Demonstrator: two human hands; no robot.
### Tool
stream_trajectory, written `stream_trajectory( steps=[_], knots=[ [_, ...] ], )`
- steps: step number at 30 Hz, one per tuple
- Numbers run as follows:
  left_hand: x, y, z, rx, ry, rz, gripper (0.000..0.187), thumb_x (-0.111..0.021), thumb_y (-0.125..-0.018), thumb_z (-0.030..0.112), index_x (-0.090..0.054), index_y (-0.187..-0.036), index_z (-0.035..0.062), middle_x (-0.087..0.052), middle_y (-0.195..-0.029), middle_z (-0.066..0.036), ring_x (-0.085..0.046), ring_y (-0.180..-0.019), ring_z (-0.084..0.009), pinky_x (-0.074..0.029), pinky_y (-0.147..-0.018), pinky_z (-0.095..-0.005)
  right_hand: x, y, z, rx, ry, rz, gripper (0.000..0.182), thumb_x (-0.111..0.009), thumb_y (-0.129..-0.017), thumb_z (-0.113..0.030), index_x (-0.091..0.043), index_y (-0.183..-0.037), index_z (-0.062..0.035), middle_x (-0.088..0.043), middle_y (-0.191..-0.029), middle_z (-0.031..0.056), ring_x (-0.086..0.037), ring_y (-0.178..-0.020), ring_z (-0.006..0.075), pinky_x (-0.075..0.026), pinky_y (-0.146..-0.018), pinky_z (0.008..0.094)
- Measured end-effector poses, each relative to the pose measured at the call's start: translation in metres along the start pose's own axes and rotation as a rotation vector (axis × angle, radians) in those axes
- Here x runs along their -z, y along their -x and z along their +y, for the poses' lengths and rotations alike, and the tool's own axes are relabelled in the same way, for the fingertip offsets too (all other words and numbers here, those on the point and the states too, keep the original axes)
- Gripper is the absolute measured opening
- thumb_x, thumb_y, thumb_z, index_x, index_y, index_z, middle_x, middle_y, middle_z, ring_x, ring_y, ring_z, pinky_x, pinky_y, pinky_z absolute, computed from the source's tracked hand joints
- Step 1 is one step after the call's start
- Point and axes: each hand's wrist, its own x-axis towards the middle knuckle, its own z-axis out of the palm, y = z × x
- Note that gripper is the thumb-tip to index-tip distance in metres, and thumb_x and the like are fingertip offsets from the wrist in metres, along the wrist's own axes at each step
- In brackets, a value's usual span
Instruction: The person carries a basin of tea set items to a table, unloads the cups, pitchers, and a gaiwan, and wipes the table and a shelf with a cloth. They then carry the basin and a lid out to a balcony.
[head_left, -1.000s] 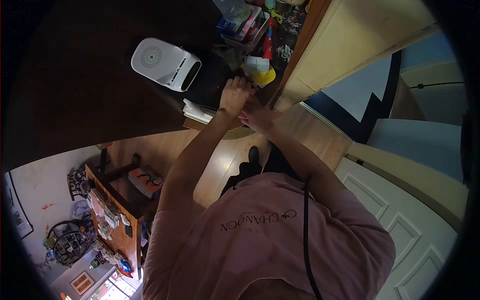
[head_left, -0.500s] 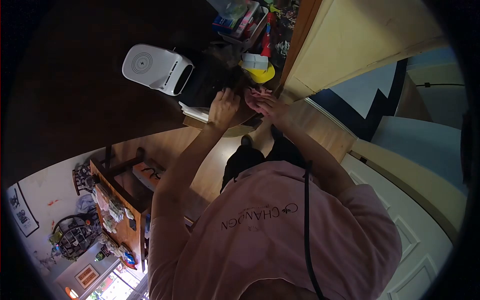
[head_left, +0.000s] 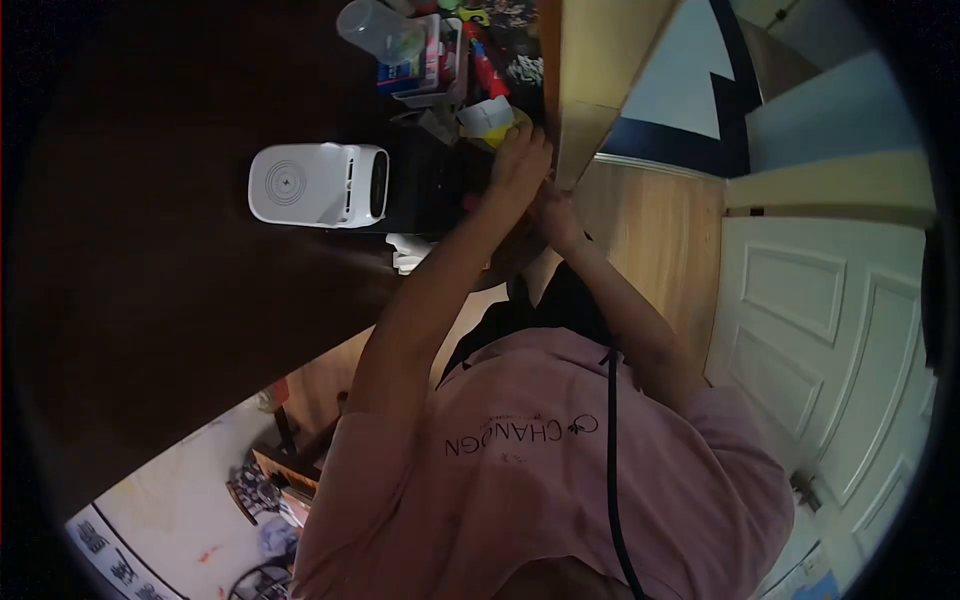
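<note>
My left hand [head_left: 521, 160] reaches across to a yellow rounded object [head_left: 516, 119], fingers curled at its edge. A small white box [head_left: 487, 116] lies on top of that object. Lower and to the right, my right hand [head_left: 556, 212] is near the dark table's edge, its fingers mostly hidden behind my left hand; I cannot tell what it holds. A small patch of pink [head_left: 470, 202] shows beside my left wrist.
On the dark table [head_left: 150, 250] lies a white charging pad with a clock display [head_left: 318, 186]. Folded white paper [head_left: 408, 252] sits at the near edge. A clear plastic cup [head_left: 378, 32] and a bin of small items [head_left: 443, 62] are farther back. A wooden panel [head_left: 588, 120] rises at right.
My left hand has moved away and right to the yellow object. My right hand has left its flat hold on the pink cloth, now mostly out of sight. The view has turned.
</note>
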Motion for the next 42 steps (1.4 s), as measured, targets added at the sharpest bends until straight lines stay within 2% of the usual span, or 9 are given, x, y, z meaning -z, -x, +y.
stream_trajectory(
  steps=[2, 6, 8, 12, 14, 27, 32, 39, 42],
  knots=[
    [-0.021, -0.011, 0.001, -0.178, -0.12, -0.057, 0.023, -0.059, -0.075, 0.015, -0.061, -0.098, 0.0109, -0.056, -0.103, -0.006, -0.048, -0.103, -0.0233, -0.04, -0.084, -0.0336, 0.014, 0.002, -0.006, 0.096, -0.404, -0.031, 0.037, -0.051, -0.078, -0.001, -0.061, -0.111, -0.0134, -0.05, -0.126, 0.0119, -0.048, -0.118, 0.0267, -0.047, -0.087, 0.0342],
    [-0.026, -0.028, -0.002, -0.433, -0.351, -0.221, 0.025, -0.057, -0.079, 0.017, -0.06, -0.104, 0.0117, -0.056, -0.106, -0.006, -0.048, -0.106, -0.024, -0.04, -0.087, -0.0345, -0.034, 0.012, -0.008, -0.083, -0.29, -0.119, 0.037, -0.055, -0.078, -0.005, -0.06, -0.113, -0.0168, -0.052, -0.126, 0.0085, -0.047, -0.119, 0.0263, -0.044, -0.092, 0.0329],
    [-0.053, -0.036, -0.005, -0.4, -0.422, -0.247, 0.027, -0.054, -0.083, 0.018, -0.059, -0.108, 0.0114, -0.056, -0.108, -0.006, -0.047, -0.109, -0.0246, -0.039, -0.089, -0.0356, -0.09, 0.016, 0.005, 0.024, -0.021, 0.154, 0.037, -0.055, -0.084, -0.012, -0.054, -0.121, -0.0202, -0.055, -0.119, 0.0025, -0.058, -0.102, 0.0215, -0.053, -0.071, 0.034],
    [-0.063, -0.045, -0.013, -0.338, -0.355, -0.236, 0.028, -0.053, -0.084, 0.018, -0.058, -0.111, 0.0107, -0.057, -0.111, -0.008, -0.047, -0.11, -0.0257, -0.041, -0.088, -0.038, -0.059, 0.013, -0.012, -0.162, -0.308, 0.122, 0.035, -0.054, -0.086, -0.014, -0.054, -0.12, -0.0196, -0.054, -0.121, 0.0041, -0.058, -0.103, 0.0202, -0.053, -0.071, 0.033],
    [-0.064, -0.046, -0.019, -0.307, -0.265, -0.262, 0.029, -0.052, -0.084, 0.019, -0.057, -0.111, 0.0092, -0.057, -0.113, -0.009, -0.048, -0.11, -0.0265, -0.042, -0.088, -0.0396, -0.038, 0.013, -0.02, -0.239, -0.511, 0.007, 0.037, -0.057, -0.082, -0.015, -0.057, -0.119, -0.0175, -0.048, -0.132, 0.0056, -0.039, -0.127, 0.0262, -0.038, -0.1, 0.0383],
    [-0.048, -0.048, -0.034, -0.157, -0.208, -0.281, 0.033, -0.057, -0.082, 0.025, -0.055, -0.113, 0.0124, -0.06, -0.109, -0.008, -0.049, -0.11, -0.0305, -0.041, -0.086, -0.0463, -0.038, -0.018, -0.03, -0.12, 0.03, 0.148, 0.044, -0.047, -0.087, -0.023, -0.048, -0.126, -0.0033, -0.046, -0.132, 0.0137, -0.037, -0.128, 0.0286, -0.02, -0.11, 0.0429],
    [-0.022, -0.036, -0.032, -0.004, -0.294, -0.421, 0.048, -0.066, -0.075, 0.025, -0.049, -0.117, 0.0105, -0.058, -0.113, -0.01, -0.046, -0.113, -0.0342, -0.04, -0.084, -0.0494, -0.011, -0.072, -0.018, -0.15, 0.409, -0.064, 0.053, -0.047, -0.086, -0.029, -0.043, -0.133, -0.0053, -0.044, -0.136, 0.0134, -0.042, -0.125, 0.0274, -0.024, -0.107, 0.0409],
    [-0.013, -0.047, -0.046, 0.103, -0.208, -0.452, 0.048, -0.064, -0.077, 0.022, -0.048, -0.12, 0.0102, -0.052, -0.123, -0.011, -0.045, -0.116, -0.0318, -0.041, -0.088, -0.051, -0.012, -0.064, -0.001, 0.199, 0.04, 0.024, 0.051, -0.049, -0.085, -0.034, -0.047, -0.13, -0.0109, -0.046, -0.135, 0.0093, -0.04, -0.124, 0.0229, -0.026, -0.103, 0.0416],
    [-0.017, -0.046, -0.045, 0.115, -0.226, -0.447, 0.034, -0.05, -0.085, 0.02, -0.05, -0.118, 0.0126, -0.054, -0.119, -0.012, -0.045, -0.114, -0.0321, -0.043, -0.076, -0.054, -0.033, -0.101, -0.005, -0.054, 0.01, -0.327, 0.044, -0.048, -0.085, -0.031, -0.052, -0.126, -0.0137, -0.048, -0.132, 0.0067, -0.042, -0.122, 0.0216, -0.029, -0.103, 0.0398]
  ],
)
